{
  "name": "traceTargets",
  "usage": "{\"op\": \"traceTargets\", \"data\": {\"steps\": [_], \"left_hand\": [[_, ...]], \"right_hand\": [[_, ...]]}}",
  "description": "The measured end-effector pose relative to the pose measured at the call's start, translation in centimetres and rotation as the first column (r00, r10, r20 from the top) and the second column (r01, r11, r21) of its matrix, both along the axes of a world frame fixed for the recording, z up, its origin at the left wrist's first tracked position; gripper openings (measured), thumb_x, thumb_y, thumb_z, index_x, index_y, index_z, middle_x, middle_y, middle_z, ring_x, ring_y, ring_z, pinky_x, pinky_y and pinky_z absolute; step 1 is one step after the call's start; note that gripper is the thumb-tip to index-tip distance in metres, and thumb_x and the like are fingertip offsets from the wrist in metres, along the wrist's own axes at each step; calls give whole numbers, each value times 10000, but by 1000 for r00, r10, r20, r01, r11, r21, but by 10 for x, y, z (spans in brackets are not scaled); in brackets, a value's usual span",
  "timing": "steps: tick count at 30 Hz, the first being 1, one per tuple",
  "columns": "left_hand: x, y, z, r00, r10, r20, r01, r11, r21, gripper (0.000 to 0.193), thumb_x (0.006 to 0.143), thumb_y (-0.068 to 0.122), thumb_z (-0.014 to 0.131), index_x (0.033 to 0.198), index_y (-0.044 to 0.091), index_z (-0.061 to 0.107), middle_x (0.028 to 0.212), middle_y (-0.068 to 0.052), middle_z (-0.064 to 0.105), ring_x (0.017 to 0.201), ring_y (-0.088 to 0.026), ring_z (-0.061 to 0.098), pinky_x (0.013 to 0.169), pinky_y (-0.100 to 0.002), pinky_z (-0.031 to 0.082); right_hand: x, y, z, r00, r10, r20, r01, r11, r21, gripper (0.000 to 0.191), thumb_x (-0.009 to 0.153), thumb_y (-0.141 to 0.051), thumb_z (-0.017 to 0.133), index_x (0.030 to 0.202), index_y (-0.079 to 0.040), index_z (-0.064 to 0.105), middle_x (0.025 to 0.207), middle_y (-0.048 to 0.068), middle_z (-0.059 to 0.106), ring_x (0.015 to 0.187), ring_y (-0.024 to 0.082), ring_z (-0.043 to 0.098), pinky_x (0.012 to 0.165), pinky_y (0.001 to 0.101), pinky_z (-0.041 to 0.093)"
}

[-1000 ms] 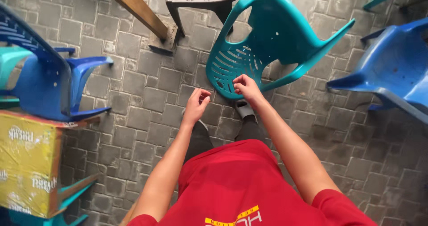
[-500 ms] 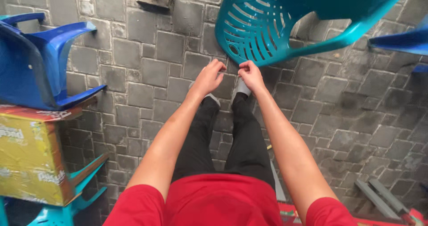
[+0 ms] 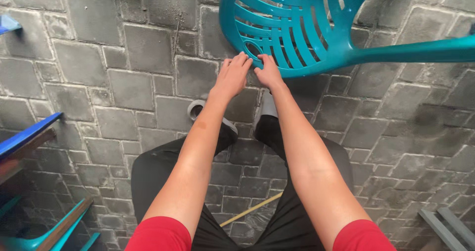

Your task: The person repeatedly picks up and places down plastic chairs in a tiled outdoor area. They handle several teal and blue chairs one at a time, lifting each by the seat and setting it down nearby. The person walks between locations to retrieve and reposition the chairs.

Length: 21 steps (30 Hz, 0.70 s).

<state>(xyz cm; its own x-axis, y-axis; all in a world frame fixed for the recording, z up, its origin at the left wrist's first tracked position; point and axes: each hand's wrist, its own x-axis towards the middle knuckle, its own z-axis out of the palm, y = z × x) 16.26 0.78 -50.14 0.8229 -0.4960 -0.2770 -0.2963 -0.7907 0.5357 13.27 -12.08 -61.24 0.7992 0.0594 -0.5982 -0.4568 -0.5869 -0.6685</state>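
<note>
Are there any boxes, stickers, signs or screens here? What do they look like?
None in view now: no box, label, sign or screen.
What shows instead: a teal plastic chair on grey paving stones, with the left hand and right hand at its rim.

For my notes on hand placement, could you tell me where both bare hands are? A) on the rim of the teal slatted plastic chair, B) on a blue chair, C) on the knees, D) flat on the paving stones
A: the left hand and right hand both rest on the lower rim of the teal slatted plastic chair.
</note>
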Motion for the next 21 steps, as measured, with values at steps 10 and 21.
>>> {"op": "traceTargets", "data": {"steps": [10,21], "left_hand": [[2,-14,-91,956,-292,44,270,925,266,631,926,139,601,1528,62,428,1562,-111,465,1456,-283,412,1081,-472,423],[-10,-35,-49,885,-458,-89,463,839,286,663,910,146,603,1542,110,405,1602,-85,395,1498,-278,335,1150,-485,357]], "right_hand": [[-17,14,-83,967,106,-230,-156,965,-209,728,839,-88,704,1495,-86,389,1502,169,426,1320,475,409,1112,526,378],[-34,-13,-4,968,-108,-225,28,943,-332,536,843,-193,815,1288,-125,524,1372,74,502,1306,348,492,985,576,469]]}}
